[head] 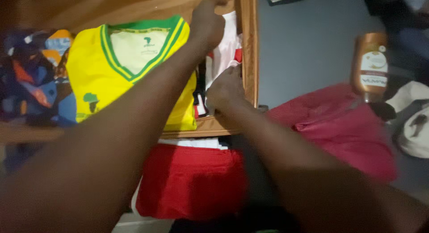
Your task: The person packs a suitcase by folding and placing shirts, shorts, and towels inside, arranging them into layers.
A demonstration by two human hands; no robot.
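Up near the top middle of the frame, the left hand (208,23) is curled over a bit of white cloth at the back of a wooden shelf (249,45), fingers bent and gripping, maybe so the pile does not slide. Lower down, near the middle, the right hand (225,89) presses on the white and red clothes (225,54) squeezed beside the shelf's side wall; its fingers are tucked into the cloth, and I cannot tell if they grip or just push. Just left of these clothes lies a folded yellow shirt with green trim (111,76), flat and neat, so it fits the shelf. More colourful clothes (33,81) sit at the far left. Below the shelf edge, a red folded garment (192,181) rests on the shelf underneath. At the right of the frame, a dark pink cloth (344,125) lies on the grey floor (304,50), and a brown bottle (370,65) sits nearby, looking blurry.
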